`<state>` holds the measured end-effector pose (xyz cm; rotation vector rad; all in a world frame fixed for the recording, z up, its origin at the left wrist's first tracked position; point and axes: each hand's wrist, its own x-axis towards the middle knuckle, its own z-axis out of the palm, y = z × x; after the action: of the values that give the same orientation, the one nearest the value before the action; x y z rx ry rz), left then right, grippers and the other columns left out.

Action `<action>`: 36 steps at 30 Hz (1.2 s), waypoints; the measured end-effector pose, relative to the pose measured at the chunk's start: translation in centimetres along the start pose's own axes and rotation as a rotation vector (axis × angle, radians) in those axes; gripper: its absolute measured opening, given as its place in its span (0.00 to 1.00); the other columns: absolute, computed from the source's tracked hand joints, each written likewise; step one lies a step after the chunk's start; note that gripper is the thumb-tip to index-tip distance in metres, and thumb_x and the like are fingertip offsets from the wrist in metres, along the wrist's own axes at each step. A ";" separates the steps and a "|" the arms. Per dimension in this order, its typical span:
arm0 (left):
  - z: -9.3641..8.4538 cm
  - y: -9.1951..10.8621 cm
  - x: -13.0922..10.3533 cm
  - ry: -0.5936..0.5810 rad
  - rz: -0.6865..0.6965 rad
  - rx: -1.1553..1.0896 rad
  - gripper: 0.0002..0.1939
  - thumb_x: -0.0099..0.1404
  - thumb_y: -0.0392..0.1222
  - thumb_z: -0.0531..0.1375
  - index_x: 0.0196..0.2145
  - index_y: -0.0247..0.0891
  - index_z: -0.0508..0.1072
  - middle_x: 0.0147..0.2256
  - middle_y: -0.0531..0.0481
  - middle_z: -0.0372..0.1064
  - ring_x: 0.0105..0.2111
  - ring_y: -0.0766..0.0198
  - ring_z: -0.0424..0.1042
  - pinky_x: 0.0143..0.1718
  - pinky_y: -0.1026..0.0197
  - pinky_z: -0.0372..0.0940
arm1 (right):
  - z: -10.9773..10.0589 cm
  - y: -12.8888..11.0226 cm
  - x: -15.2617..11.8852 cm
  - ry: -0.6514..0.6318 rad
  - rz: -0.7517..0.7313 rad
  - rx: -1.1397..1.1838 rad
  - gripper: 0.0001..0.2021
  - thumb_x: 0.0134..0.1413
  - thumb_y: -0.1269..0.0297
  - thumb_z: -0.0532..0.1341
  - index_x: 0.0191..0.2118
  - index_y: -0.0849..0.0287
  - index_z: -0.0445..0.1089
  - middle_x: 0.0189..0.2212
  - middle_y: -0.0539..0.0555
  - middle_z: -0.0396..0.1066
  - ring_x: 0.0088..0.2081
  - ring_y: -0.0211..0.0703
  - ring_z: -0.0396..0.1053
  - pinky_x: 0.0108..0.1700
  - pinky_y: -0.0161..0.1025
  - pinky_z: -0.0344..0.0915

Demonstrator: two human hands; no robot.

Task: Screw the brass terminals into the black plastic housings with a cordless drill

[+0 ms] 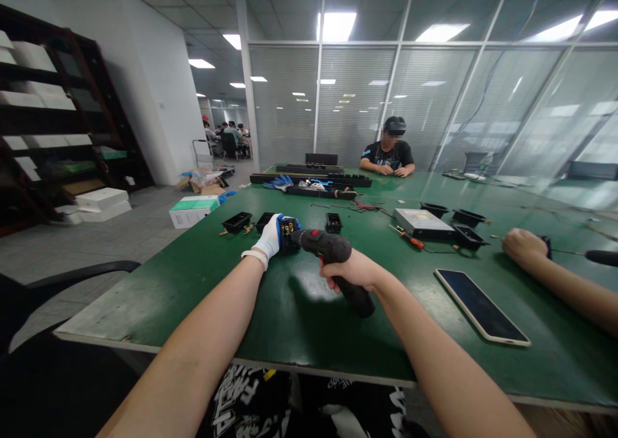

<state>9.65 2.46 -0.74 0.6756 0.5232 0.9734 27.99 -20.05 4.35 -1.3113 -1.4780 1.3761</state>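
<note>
My left hand [271, 237], in a white and blue glove, grips a small black box [288, 237] with brass-coloured parts inside, tilted up off the green table [193, 283]. My bare right hand [348, 270] is wrapped round the handle of a black cordless drill [326, 245]. The drill's front end points left at the box; whether its tip touches the brass parts is too small to tell. Beyond my hands stand more black boxes, one [333, 223] to the right and one [237, 222] to the left.
At the right lie a phone [483, 306], an orange screwdriver [409, 238], a silver case [423, 223] and several black housings. A person's hand [525, 245] rests at the far right. Another person [389, 151] sits across, behind long black bars [338, 179].
</note>
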 end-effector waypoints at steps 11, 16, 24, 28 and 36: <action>0.0 -0.2 0.2 0.054 0.029 0.018 0.22 0.73 0.50 0.61 0.50 0.29 0.85 0.29 0.41 0.81 0.29 0.48 0.83 0.42 0.48 0.81 | 0.1 0.1 0.0 0.003 0.002 -0.023 0.06 0.42 0.71 0.67 0.28 0.57 0.69 0.19 0.50 0.74 0.19 0.40 0.70 0.22 0.35 0.70; -0.1 -0.2 0.3 0.034 0.038 0.011 0.19 0.73 0.49 0.61 0.47 0.31 0.84 0.28 0.43 0.81 0.29 0.49 0.83 0.42 0.48 0.81 | 0.1 0.0 0.0 0.001 -0.006 -0.014 0.07 0.42 0.71 0.67 0.28 0.56 0.69 0.18 0.49 0.74 0.19 0.40 0.69 0.21 0.35 0.68; -0.5 -0.4 0.9 -0.014 -0.003 -0.007 0.17 0.74 0.47 0.56 0.42 0.34 0.82 0.30 0.41 0.81 0.31 0.49 0.83 0.43 0.48 0.81 | 0.1 0.0 -0.1 -0.010 -0.011 -0.031 0.07 0.44 0.71 0.68 0.28 0.57 0.69 0.18 0.50 0.74 0.19 0.40 0.70 0.22 0.34 0.68; -0.5 -0.4 0.8 0.019 0.013 -0.005 0.17 0.73 0.49 0.60 0.44 0.33 0.83 0.30 0.43 0.81 0.28 0.51 0.82 0.43 0.49 0.81 | 0.0 0.0 0.0 -0.012 -0.012 -0.023 0.07 0.44 0.71 0.68 0.29 0.57 0.69 0.19 0.50 0.74 0.19 0.40 0.70 0.22 0.35 0.69; -0.1 -0.2 0.4 0.036 0.019 0.008 0.20 0.74 0.49 0.61 0.48 0.29 0.84 0.29 0.41 0.81 0.26 0.49 0.82 0.41 0.47 0.81 | 0.0 0.2 0.1 -0.016 -0.009 -0.022 0.08 0.43 0.71 0.68 0.29 0.56 0.69 0.19 0.49 0.74 0.19 0.40 0.70 0.22 0.35 0.69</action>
<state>9.85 2.74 -1.02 0.6721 0.5531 1.0036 28.03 -19.99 4.17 -1.3087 -1.5116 1.3713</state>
